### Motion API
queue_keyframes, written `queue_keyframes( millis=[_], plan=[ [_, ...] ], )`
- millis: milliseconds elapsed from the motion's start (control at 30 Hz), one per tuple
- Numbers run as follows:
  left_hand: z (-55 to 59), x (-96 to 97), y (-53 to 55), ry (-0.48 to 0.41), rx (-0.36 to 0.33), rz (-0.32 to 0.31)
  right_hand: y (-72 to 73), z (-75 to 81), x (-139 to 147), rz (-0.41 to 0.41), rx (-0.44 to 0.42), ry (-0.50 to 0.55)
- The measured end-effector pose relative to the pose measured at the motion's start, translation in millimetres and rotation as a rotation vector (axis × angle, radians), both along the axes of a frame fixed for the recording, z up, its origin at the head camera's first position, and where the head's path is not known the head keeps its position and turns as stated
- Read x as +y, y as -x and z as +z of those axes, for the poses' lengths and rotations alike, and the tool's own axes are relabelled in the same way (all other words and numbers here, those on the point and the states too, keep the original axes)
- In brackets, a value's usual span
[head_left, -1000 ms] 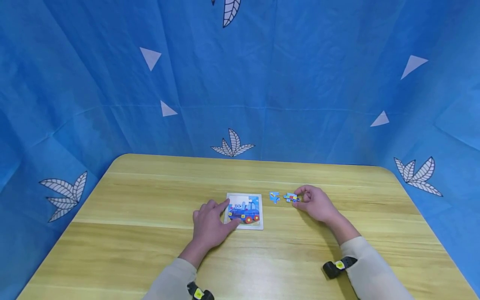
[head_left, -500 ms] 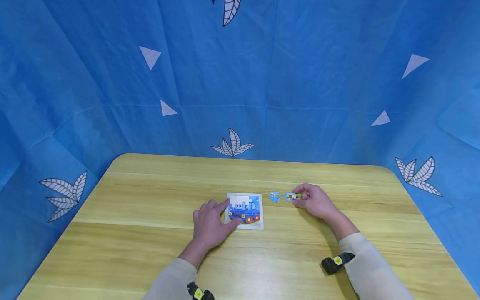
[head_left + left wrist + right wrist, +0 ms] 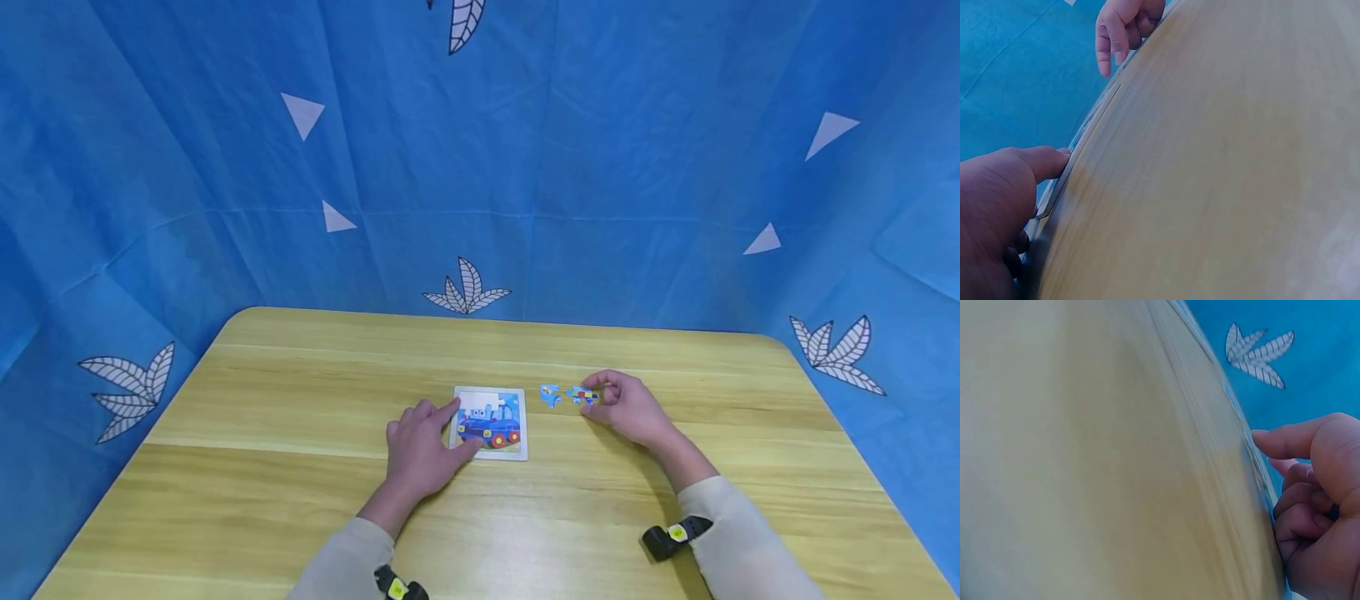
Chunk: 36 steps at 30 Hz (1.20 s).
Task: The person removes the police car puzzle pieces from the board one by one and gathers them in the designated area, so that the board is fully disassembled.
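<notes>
In the head view a square jigsaw puzzle point(image 3: 504, 425) with a blue vehicle picture lies in a pale tray point(image 3: 522, 451). A blank white patch shows at its upper left. My left hand point(image 3: 423, 450) rests over the tray's left side, thumb and index finger spread on it. In the left wrist view the thumb point(image 3: 1050, 162) touches the tray's edge. To the right, my right hand point(image 3: 630, 406) pinches a multicoloured puzzle piece point(image 3: 581, 395) between thumb and index finger, low at the table. A light-blue puzzle piece point(image 3: 550, 394) lies just left of it.
The wooden table point(image 3: 262, 475) has rounded far corners. A blue curtain point(image 3: 525, 167) with leaf and triangle prints hangs behind it and at both sides. Each wrist wears a black camera strap, the right one point(image 3: 675, 537) above the table.
The right hand and the piece in its fingers have shifted only slightly, with a small turn of the piece. My left hand and the tray stay where they were.
</notes>
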<state>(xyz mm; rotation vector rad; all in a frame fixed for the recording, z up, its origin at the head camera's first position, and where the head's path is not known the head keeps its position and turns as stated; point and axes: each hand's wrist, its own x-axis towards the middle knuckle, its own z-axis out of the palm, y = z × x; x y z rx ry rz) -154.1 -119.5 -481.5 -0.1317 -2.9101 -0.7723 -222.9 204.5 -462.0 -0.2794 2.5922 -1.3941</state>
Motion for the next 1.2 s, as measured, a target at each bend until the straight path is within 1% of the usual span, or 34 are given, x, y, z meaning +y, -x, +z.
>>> queue_keyframes(
  millis=[133, 367, 567, 800, 933, 1200],
  plan=[
    [-1.1, -0.1, 0.0, 0.002, 0.002, 0.001, -5.7, -5.5, -9, 0.027, 0.039, 0.037],
    [-1.8, 0.0, 0.3, 0.012, 0.006, 0.001, -13.8, -11.1, -29, -0.003, 0.094, 0.056],
    [0.0, 0.4, -0.1, 0.016, 0.003, 0.000, -21.8, -12.6, -51, 0.019, 0.141, 0.077],
    [0.1, 0.0, 0.3, 0.023, -0.007, -0.001, -23.2, -13.9, -79, 0.032, 0.150, 0.077],
    [0.2, 0.0, 0.5, 0.025, -0.013, -0.003, -22.2, -13.6, -92, 0.040, 0.168, 0.053],
    [1.9, 0.1, -0.3, 0.019, -0.002, -0.012, -19.8, -10.6, -101, 0.010, 0.132, -0.023]
  ],
)
